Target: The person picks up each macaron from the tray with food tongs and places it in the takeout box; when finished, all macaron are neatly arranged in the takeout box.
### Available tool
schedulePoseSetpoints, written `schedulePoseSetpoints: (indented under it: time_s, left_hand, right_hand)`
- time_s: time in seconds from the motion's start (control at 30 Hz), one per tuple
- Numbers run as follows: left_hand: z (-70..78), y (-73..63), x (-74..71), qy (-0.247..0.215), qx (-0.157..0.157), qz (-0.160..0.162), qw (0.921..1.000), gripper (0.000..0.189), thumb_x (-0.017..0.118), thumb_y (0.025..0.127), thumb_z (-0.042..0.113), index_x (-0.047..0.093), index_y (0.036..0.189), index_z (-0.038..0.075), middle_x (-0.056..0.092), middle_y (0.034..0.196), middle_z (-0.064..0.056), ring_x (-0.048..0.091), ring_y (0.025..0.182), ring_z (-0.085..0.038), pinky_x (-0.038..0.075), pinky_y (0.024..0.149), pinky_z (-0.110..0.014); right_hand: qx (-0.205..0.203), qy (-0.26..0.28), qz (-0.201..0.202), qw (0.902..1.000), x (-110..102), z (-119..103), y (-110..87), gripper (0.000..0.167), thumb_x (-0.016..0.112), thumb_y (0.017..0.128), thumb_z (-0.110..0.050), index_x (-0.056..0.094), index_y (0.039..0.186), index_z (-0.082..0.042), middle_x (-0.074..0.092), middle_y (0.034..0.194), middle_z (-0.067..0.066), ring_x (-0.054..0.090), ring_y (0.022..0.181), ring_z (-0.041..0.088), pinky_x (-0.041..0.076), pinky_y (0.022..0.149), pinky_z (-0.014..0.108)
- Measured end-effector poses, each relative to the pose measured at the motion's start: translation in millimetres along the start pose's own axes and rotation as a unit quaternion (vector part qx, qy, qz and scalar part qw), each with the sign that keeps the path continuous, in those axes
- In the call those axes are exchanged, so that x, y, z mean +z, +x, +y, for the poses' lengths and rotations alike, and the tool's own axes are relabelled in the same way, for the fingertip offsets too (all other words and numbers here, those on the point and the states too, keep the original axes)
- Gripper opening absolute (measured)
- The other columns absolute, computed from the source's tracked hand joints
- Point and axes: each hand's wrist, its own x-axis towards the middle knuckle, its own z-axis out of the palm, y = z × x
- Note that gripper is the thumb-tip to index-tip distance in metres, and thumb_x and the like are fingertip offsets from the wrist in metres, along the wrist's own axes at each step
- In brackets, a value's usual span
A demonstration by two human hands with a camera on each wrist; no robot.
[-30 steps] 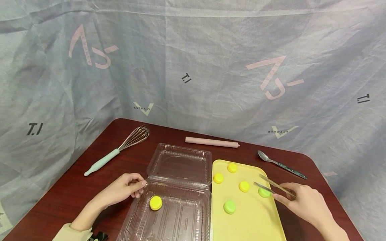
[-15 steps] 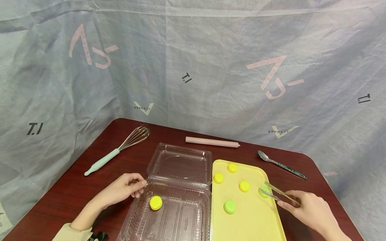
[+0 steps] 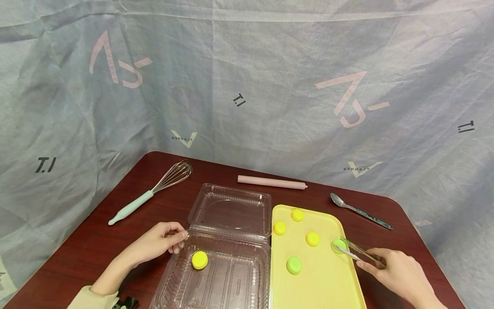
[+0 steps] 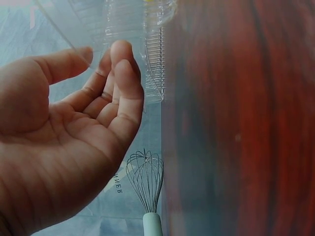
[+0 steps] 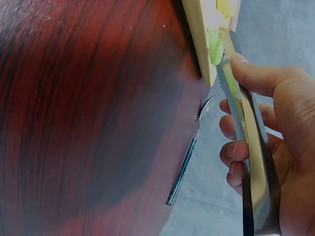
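In the head view my right hand (image 3: 399, 272) grips metal tongs (image 5: 251, 147). Their tips reach over the tray's right edge and stand around a green macaron (image 3: 338, 245); whether they squeeze it I cannot tell. Another green macaron (image 3: 294, 265) and three yellow ones, one of them the middle macaron (image 3: 313, 239), lie on the yellow tray (image 3: 320, 287). My left hand (image 3: 166, 238) holds the left rim of an opened clear plastic container (image 3: 227, 287) near its hinge, thumb on one side and curled fingers on the other. Inside that container sits one yellow macaron (image 3: 199, 260).
A whisk (image 3: 150, 193) with a pale green handle lies at the left. Behind the container is a pink rolling pin (image 3: 272, 182). A spoon (image 3: 360, 211) rests beyond the tray's right corner. Grey cloth (image 3: 247, 86) hangs behind the dark red table (image 3: 127, 240).
My right hand has drawn slightly right and down, and the tongs' tips have come from above the tray to either side of the right green macaron. My left hand has stayed still.
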Motion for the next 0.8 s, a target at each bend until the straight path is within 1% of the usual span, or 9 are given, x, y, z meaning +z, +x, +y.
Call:
schedulePoseSetpoints:
  time_s: [0.43, 0.8]
  left_hand:
    - [1.5, -0.8, 0.0, 0.006, 0.007, -0.001, 1.0000, 0.022, 0.057, 0.102, 0.018, 0.065, 0.099, -0.002, 0.062, 0.079, -0.007, 0.061, 0.067, -0.016, 0.053, 0.063, -0.028]
    - [1.7, -0.8, 0.1, 0.002, 0.006, 0.001, 1.0000, 0.021, 0.058, 0.102, 0.018, 0.065, 0.100, -0.003, 0.062, 0.079, -0.007, 0.061, 0.068, -0.017, 0.052, 0.063, -0.028]
  right_hand:
    - [-0.002, 0.001, 0.001, 1.0000, 1.3, 0.7, -0.4, 0.045, 0.073, 0.079, -0.065, 0.074, 0.098, -0.025, 0.045, 0.056, -0.010, 0.035, 0.051, 0.008, 0.028, 0.050, 0.029]
    - [-0.006, 0.001, 0.002, 1.0000, 1.4, 1.1, -0.8, 0.046, 0.072, 0.081, -0.063, 0.076, 0.104, -0.024, 0.045, 0.055, -0.012, 0.035, 0.051, 0.007, 0.028, 0.050, 0.029]
